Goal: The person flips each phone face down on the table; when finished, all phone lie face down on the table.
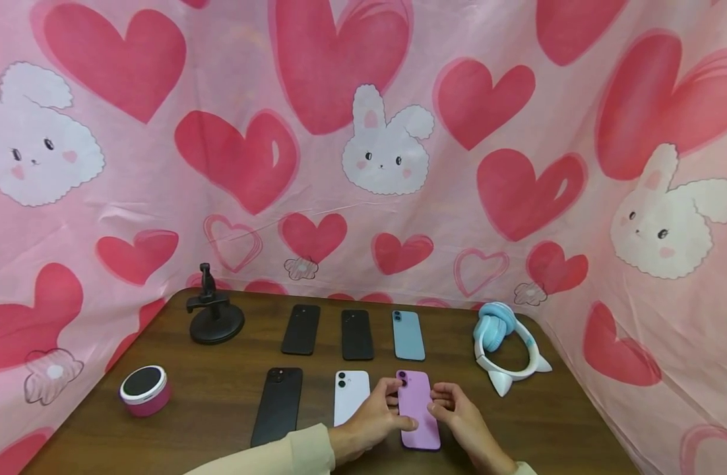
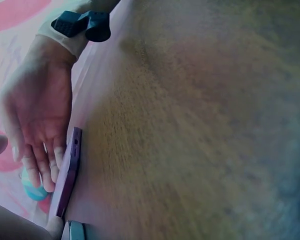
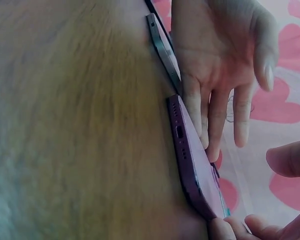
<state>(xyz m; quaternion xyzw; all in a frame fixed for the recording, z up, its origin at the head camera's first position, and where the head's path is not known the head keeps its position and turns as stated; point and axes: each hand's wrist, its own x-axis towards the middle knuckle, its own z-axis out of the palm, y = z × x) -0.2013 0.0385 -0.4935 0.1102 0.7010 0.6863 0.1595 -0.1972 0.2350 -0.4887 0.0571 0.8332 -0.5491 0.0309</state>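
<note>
A purple phone lies back up on the wooden table, its camera end away from me. My left hand is at its left edge, fingertips by the camera corner and thumb over the lower part. On the other side, my right hand has its fingertips close to the right edge. In the right wrist view the left fingers reach fairly straight alongside the phone. The left wrist view shows the right palm facing the phone, fingers extended. Partly behind my left hand lies a white phone.
Left of the white phone is a black phone. Behind lie two more black phones and a light blue phone. A black stand and a pink round device are left; cat-ear headphones are right. Patterned cloth hangs around the table.
</note>
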